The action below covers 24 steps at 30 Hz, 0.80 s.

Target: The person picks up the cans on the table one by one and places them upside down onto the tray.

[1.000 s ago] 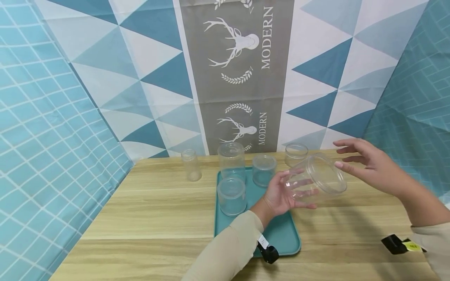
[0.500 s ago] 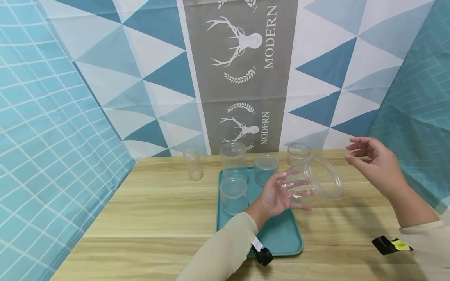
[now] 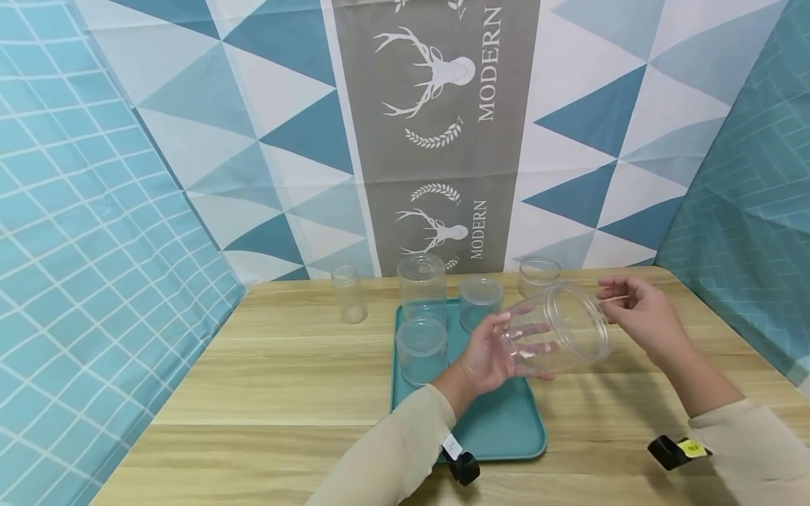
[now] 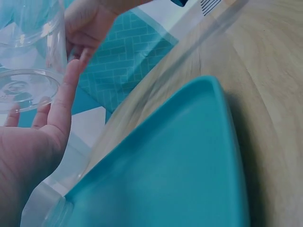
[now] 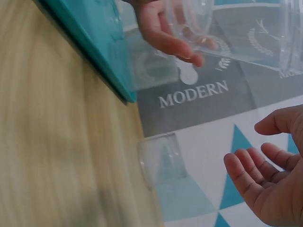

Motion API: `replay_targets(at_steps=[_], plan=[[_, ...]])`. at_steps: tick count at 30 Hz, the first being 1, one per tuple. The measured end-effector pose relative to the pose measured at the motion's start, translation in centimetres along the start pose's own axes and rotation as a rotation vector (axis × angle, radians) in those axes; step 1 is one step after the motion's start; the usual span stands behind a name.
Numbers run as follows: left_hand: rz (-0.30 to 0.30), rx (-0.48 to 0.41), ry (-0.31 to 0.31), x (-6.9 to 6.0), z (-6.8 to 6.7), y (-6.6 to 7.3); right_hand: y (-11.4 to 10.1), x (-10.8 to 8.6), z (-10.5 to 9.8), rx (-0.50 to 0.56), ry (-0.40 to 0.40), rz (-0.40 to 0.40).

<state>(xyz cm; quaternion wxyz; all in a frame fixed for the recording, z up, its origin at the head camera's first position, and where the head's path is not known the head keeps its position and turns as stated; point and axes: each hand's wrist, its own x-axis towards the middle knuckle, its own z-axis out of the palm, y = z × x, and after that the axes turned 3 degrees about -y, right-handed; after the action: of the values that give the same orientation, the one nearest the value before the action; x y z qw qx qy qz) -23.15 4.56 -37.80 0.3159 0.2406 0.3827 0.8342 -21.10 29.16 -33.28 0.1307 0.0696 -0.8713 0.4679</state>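
My left hand (image 3: 484, 360) holds a clear, wide jar (image 3: 563, 323) tilted on its side above the tray's right edge. Its fingers spread along the wall near the jar's base, and the mouth faces right. In the left wrist view, the fingers (image 4: 64, 106) support the jar (image 4: 33, 52) from beneath. Beside the mouth is my right hand (image 3: 645, 316), fingers loosely bent. The right wrist view shows that right hand (image 5: 274, 177) with nothing in it, its thumb apart from the fingers and clear of the jar (image 5: 246, 42).
A teal tray (image 3: 506, 429) carries a tall clear jar (image 3: 422, 281) and two shorter ones, front (image 3: 422, 355) and back (image 3: 481, 299). Off the tray stand a narrow clear jar (image 3: 350, 299) at left and a short one (image 3: 538, 270) behind the held jar. Patterned cloth (image 3: 443, 161) hangs behind.
My right hand moves away from the jar's mouth to the right, then comes back left towards the rim, its fingers more bent. My left hand, still holding the jar, shifts slightly left.
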Motion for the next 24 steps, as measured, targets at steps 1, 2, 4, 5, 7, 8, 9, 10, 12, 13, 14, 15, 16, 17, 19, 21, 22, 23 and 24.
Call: replay_targets(at_steps=[1,2,4,5,7,8,9,10,12,13,14,15,16,17,19,21,22,23,24], plan=[[0.001,0.004,0.006,-0.1,0.0,0.1,0.1,0.0,0.2,0.002,-0.017,0.01],[0.005,0.01,0.009,-0.2,0.0,0.1,0.2,0.0,0.5,0.007,-0.039,0.02],[0.01,0.026,0.018,-0.5,0.0,0.3,0.3,0.0,1.0,0.014,-0.084,0.04],[0.012,0.035,0.02,-0.6,0.0,0.4,0.3,0.0,1.2,0.021,-0.104,0.047],[0.011,0.06,0.018,-0.8,-0.1,0.6,0.3,-0.1,1.7,0.033,-0.134,0.059],[0.008,0.075,0.015,-0.9,-0.2,0.8,0.3,-0.2,1.9,0.039,-0.147,0.062],[0.005,0.093,0.013,-0.9,-0.2,0.9,0.3,-0.2,2.1,0.043,-0.157,0.064],[0.002,0.11,0.01,-1.0,-0.3,1.0,0.3,-0.2,2.3,0.042,-0.165,0.064],[0.003,0.153,0.016,-1.2,-0.4,1.3,0.2,-0.2,2.6,0.04,-0.182,0.057],[0.006,0.177,0.021,-1.3,-0.4,1.4,0.2,-0.1,2.7,0.036,-0.188,0.052],[0.012,0.197,0.025,-1.4,-0.4,1.4,0.2,-0.1,2.8,0.033,-0.194,0.051],[0.018,0.216,0.03,-1.5,-0.4,1.5,0.2,0.0,2.9,0.028,-0.202,0.048],[0.024,0.234,0.034,-1.6,-0.4,1.5,0.2,0.0,3.0,0.02,-0.205,0.045],[0.034,0.251,0.04,-1.7,-0.4,1.5,0.2,0.0,3.1,0.018,-0.208,0.044],[0.044,0.276,0.037,-1.9,-0.3,1.6,0.2,-0.1,3.3,0.018,-0.219,0.041],[0.054,0.292,0.032,-2.1,-0.2,1.6,0.3,-0.2,3.5,0.023,-0.231,0.042],[0.06,0.299,0.029,-2.1,-0.2,1.7,0.3,-0.2,3.6,0.029,-0.239,0.042],[0.068,0.307,0.029,-2.2,-0.2,1.7,0.3,-0.3,3.7,0.043,-0.248,0.046],[0.072,0.316,0.027,-2.3,-0.2,1.7,0.3,-0.4,3.8,0.052,-0.26,0.051]])
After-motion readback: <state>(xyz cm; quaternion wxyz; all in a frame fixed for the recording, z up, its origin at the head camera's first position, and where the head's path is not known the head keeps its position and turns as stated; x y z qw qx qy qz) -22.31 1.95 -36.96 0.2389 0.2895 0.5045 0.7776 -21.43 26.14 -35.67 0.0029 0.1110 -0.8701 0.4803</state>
